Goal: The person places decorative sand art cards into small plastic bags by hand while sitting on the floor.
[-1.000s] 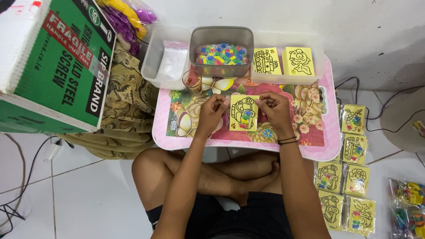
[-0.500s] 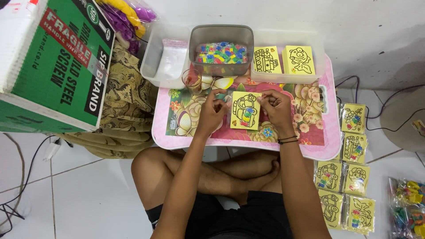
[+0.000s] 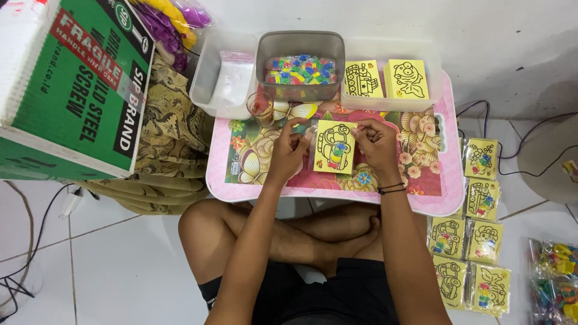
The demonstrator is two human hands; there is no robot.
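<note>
A yellow picture card point(image 3: 335, 146) with a black outline drawing and a few coloured patches lies on the pink flowered lap table point(image 3: 433, 198). My left hand point(image 3: 289, 150) pinches its left edge, where a thin clear sleeve shows. My right hand point(image 3: 374, 141) grips the card's right edge with curled fingers. Behind the card stands a grey tub point(image 3: 300, 65) filled with small coloured pieces.
A clear tray point(image 3: 385, 78) with two more yellow cards sits at the back right, a clear box point(image 3: 229, 81) with plastic bags at the back left. A small glass point(image 3: 260, 107) stands by the tub. Several packed cards point(image 3: 472, 241) lie on the floor right. A green carton point(image 3: 72, 84) stands left.
Both hands stay on the card. It has shifted slightly on the table and my left fingers have moved up along its left edge.
</note>
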